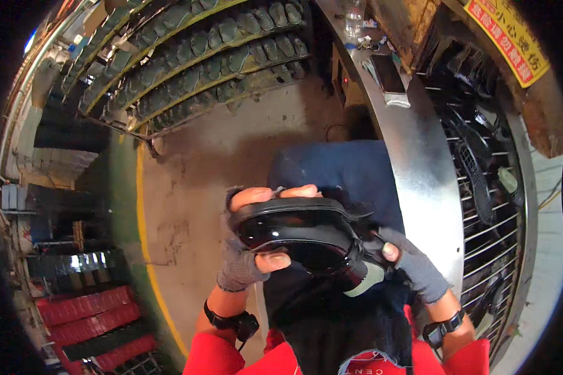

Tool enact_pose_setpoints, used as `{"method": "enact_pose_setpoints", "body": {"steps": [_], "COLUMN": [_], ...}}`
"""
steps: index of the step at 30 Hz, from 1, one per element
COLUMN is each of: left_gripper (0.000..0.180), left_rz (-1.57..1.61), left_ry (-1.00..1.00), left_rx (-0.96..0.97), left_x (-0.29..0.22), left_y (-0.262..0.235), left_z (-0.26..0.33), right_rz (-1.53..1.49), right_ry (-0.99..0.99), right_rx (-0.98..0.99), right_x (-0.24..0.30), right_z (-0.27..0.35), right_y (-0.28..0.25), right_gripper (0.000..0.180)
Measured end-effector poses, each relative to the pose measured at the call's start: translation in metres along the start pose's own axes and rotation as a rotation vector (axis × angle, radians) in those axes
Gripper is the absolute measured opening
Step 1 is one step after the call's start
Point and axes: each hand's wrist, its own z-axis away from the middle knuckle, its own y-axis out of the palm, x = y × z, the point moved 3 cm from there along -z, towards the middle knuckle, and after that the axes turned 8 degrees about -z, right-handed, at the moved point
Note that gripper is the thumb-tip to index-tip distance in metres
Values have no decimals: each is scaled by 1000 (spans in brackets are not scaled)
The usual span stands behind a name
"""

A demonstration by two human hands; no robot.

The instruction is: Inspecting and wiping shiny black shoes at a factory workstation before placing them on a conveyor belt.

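A glossy black shoe (294, 234) lies on its side in the air above my lap, toe to the left. At its opening a pale green shoe last (367, 279) sticks out. My left hand (239, 247), in a grey fingerless glove, is closed around the toe end, fingers over the sole edge and thumb on the upper. At the heel end my right hand (414, 265), gloved the same way, is closed on the shoe's black upper by the opening. Only its thumb shows well; the other fingers are mostly hidden behind the shoe.
Along my right runs a metal ledge (428, 181) with a phone (389, 75) and a bottle (354, 19). Beyond it, a rod conveyor (491, 237) carries black soles. A rack (200, 72) of dark lasts stands ahead; red trays (87, 309) are at left.
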Motion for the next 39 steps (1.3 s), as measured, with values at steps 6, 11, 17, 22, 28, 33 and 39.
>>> {"method": "enact_pose_setpoints", "body": {"steps": [6, 11, 17, 22, 28, 33, 39], "left_gripper": [97, 107, 82, 67, 50, 59, 75], "left_rz": [232, 248, 14, -432, -353, -358, -360], "left_ry": [-45, -288, -330, -172, -110, -69, -134], "left_rx": [54, 188, 21, -156, -121, -159, -122], "left_x": [25, 68, 95, 104, 77, 75, 62], "left_y": [15, 59, 74, 70, 75, 72, 72], "left_z": [7, -13, -51, -42, -45, -35, -7], "right_rz": [-304, 201, 781, 836, 914, 911, 1132], "right_ry": [-104, -313, -360, -344, -485, -525, -395], "right_rx": [-349, -217, 36, 71, -31, -16, 44], "right_x": [47, 120, 119, 114, 108, 115, 122], "right_z": [20, -5, -23, -34, -32, -32, -14], "right_y": [-14, -9, -6, 6, 18, 35, 61], "right_gripper": [49, 77, 83, 85, 79, 74, 77]}}
